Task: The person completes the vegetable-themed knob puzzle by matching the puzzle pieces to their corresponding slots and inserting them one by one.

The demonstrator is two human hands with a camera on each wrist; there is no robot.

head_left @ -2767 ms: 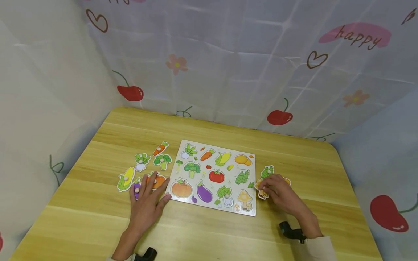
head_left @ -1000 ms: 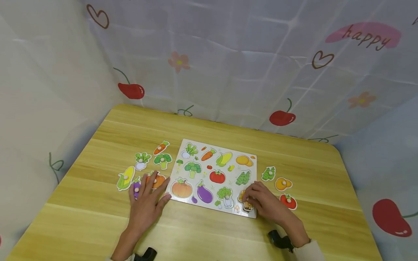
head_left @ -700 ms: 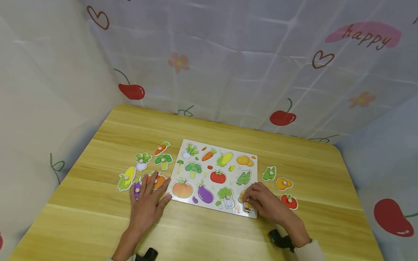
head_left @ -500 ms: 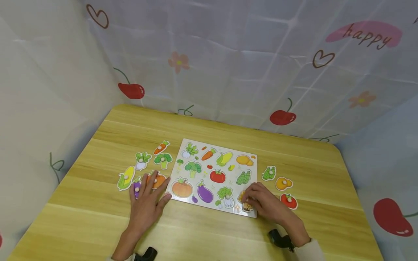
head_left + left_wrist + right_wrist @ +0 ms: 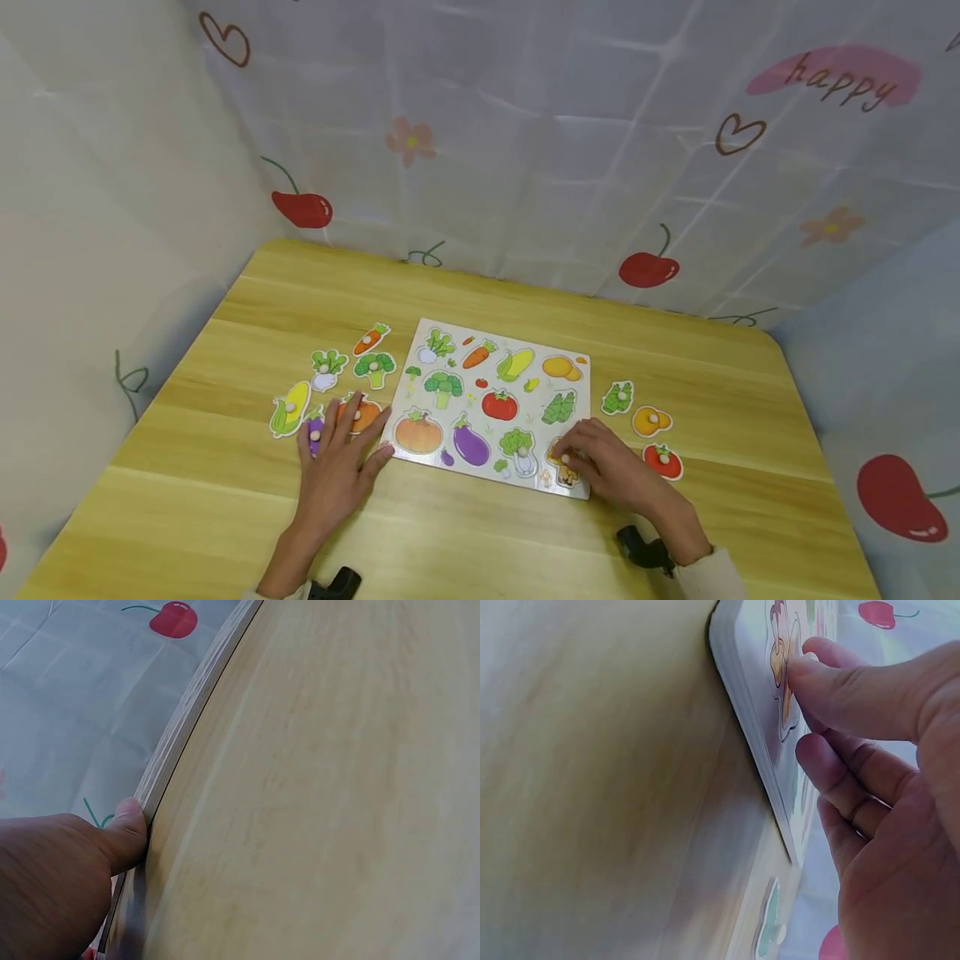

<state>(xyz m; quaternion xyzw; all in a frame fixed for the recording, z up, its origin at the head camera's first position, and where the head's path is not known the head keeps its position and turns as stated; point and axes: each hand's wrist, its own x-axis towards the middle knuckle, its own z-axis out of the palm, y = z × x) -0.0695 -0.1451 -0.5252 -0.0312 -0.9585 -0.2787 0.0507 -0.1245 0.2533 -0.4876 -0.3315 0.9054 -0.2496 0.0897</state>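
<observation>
The puzzle board (image 5: 480, 492) lies on the table with printed vegetable shapes and a bok choy piece (image 5: 519, 440) set in it. At its near right corner my right hand (image 5: 611, 467) pinches the small knob of a mushroom puzzle piece (image 5: 567, 477), which sits at the mushroom-shaped recess. The right wrist view shows thumb and forefinger at that knob, other fingers bent behind. My left hand (image 5: 337, 475) rests with fingers spread over the eggplant piece (image 5: 315, 429) and the pumpkin piece (image 5: 367, 414), partly hiding both. Its thumb (image 5: 129, 829) touches the board's edge.
Left of the board lie a corn piece (image 5: 290, 410), a radish piece (image 5: 327, 371), a broccoli piece (image 5: 374, 367) and a carrot piece (image 5: 371, 340). To the right are a green vegetable piece (image 5: 617, 397), an orange-yellow piece (image 5: 651, 422) and a tomato piece (image 5: 663, 461).
My right hand has brought the mushroom piece leftward from beside the other right-hand pieces onto the board's corner, where it has shifted slightly into line with the recess. The left hand has stayed put.
</observation>
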